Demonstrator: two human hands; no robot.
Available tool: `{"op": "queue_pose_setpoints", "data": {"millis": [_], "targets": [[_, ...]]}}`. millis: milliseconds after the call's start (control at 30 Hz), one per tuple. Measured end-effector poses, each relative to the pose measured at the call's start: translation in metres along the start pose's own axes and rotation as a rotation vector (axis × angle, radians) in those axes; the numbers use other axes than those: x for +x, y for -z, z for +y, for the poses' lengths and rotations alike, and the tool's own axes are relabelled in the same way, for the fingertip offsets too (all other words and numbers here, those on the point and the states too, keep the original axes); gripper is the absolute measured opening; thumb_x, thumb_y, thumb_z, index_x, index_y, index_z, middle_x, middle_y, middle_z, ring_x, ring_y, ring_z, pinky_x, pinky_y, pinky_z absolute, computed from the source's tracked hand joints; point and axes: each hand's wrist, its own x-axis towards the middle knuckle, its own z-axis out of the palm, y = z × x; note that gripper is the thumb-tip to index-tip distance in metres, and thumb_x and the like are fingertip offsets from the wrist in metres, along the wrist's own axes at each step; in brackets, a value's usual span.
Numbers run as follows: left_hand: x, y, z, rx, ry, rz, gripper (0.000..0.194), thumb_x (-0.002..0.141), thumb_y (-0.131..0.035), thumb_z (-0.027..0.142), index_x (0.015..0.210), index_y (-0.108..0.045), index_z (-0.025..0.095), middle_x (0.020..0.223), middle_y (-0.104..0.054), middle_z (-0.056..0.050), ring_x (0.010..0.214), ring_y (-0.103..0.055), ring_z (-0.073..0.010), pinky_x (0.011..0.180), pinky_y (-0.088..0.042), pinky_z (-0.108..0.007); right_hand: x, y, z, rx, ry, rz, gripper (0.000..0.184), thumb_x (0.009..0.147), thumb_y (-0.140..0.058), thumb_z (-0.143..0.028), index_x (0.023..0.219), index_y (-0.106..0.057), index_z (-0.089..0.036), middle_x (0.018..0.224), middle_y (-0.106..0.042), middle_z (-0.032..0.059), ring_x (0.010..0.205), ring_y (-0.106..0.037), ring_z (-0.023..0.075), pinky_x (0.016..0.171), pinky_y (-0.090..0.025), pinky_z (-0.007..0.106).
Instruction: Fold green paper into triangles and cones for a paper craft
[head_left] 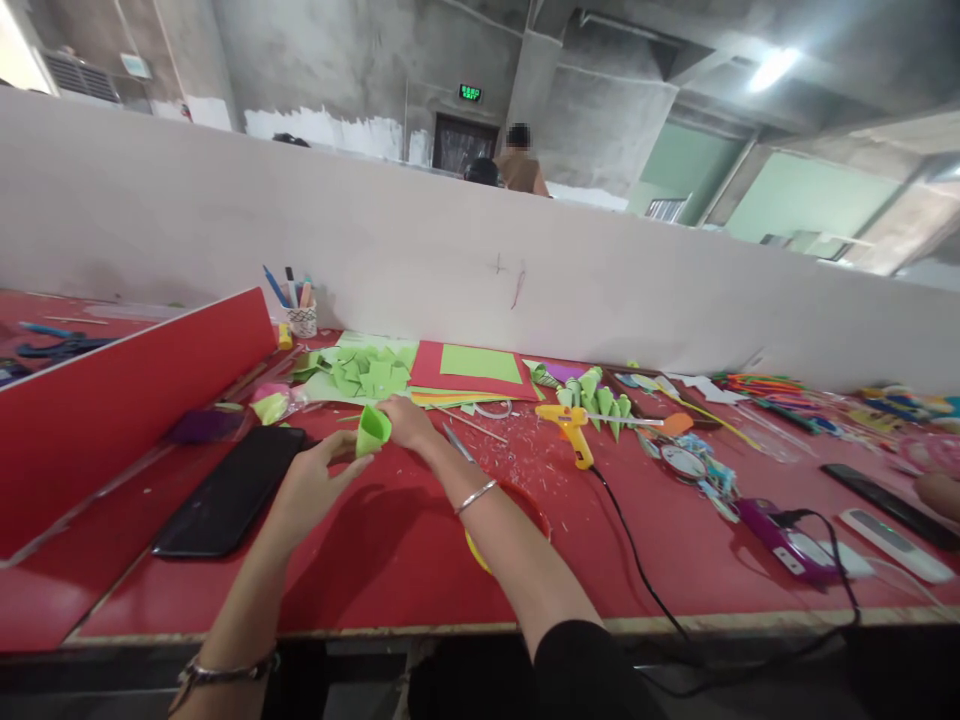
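My right hand (409, 420) and my left hand (315, 480) meet over the red table (390, 560), both closed on a small piece of green paper rolled into a cone (372, 430). The right hand's fingers wrap the cone from the far side, while the left hand's fingertips touch it from the near side. A heap of cut green paper pieces (367, 370) lies just beyond the hands. Several finished green cones (596, 395) lie to the right, beside a yellow glue gun (571, 428).
A black tablet (232, 490) lies left of my hands, next to a red divider (127, 400). Red and green paper sheets (476, 370), a pen cup (301, 315), scissors (456, 442), a purple device (780, 535) with cables and craft supplies fill the table. Another person stands behind the white partition (525, 250).
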Motion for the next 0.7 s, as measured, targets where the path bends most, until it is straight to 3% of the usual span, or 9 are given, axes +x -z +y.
{"op": "queue_pose_setpoints", "data": {"millis": [100, 200, 267, 433, 600, 700], "targets": [[-0.001, -0.003, -0.002, 0.003, 0.013, -0.012, 0.032, 0.072, -0.052, 0.041, 0.091, -0.057, 0.016, 0.09, -0.068, -0.007, 0.084, -0.063, -0.0204, 0.079, -0.047, -0.028, -0.018, 0.023, 0.009, 0.032, 0.018, 0.1, 0.028, 0.086, -0.04, -0.025, 0.107, -0.058, -0.018, 0.101, -0.057, 0.0075, 0.095, -0.051, 0.0168, 0.082, -0.04, 0.028], [-0.001, -0.005, -0.001, -0.009, 0.031, -0.015, 0.032, 0.072, -0.053, 0.04, 0.093, -0.058, 0.016, 0.09, -0.068, -0.007, 0.083, -0.063, -0.021, 0.078, -0.047, -0.029, -0.051, 0.049, 0.012, 0.119, 0.143, 0.398, 0.027, 0.086, -0.041, -0.022, 0.108, -0.058, -0.021, 0.104, -0.054, 0.006, 0.1, -0.048, 0.0157, 0.088, -0.039, 0.028], [0.0, -0.008, 0.0, -0.044, 0.034, -0.032, 0.033, 0.071, -0.054, 0.041, 0.093, -0.058, 0.016, 0.089, -0.068, -0.008, 0.083, -0.063, -0.0216, 0.077, -0.047, -0.03, -0.076, 0.064, 0.011, 0.07, 0.204, 0.518, 0.03, 0.086, -0.04, -0.017, 0.111, -0.056, -0.025, 0.109, -0.051, 0.0057, 0.104, -0.046, 0.0162, 0.089, -0.039, 0.03], [0.002, -0.021, -0.002, -0.147, -0.015, -0.105, 0.033, 0.072, -0.054, 0.042, 0.092, -0.055, 0.016, 0.088, -0.067, -0.007, 0.081, -0.062, -0.0207, 0.075, -0.048, -0.031, -0.118, 0.08, 0.006, -0.266, 0.218, 0.551, 0.036, 0.087, -0.038, -0.014, 0.115, -0.053, -0.029, 0.119, -0.048, 0.0061, 0.11, -0.043, 0.0206, 0.089, -0.043, 0.035], [0.003, -0.031, -0.007, -0.149, 0.004, -0.153, 0.032, 0.072, -0.055, 0.04, 0.091, -0.055, 0.015, 0.083, -0.067, -0.007, 0.076, -0.063, -0.0204, 0.07, -0.048, -0.03, -0.127, 0.078, 0.011, -0.346, 0.144, 0.543, 0.042, 0.088, -0.033, -0.01, 0.124, -0.045, -0.029, 0.123, -0.046, 0.0073, 0.102, -0.052, 0.022, 0.078, -0.051, 0.032], [0.002, -0.031, -0.005, -0.095, 0.001, -0.17, 0.029, 0.072, -0.055, 0.038, 0.089, -0.057, 0.015, 0.082, -0.068, -0.006, 0.073, -0.063, -0.0201, 0.068, -0.047, -0.028, -0.129, 0.076, 0.008, -0.409, 0.252, 0.555, 0.041, 0.088, -0.032, -0.01, 0.125, -0.043, -0.022, 0.121, -0.049, 0.0099, 0.104, -0.052, 0.022, 0.082, -0.05, 0.034]]}}
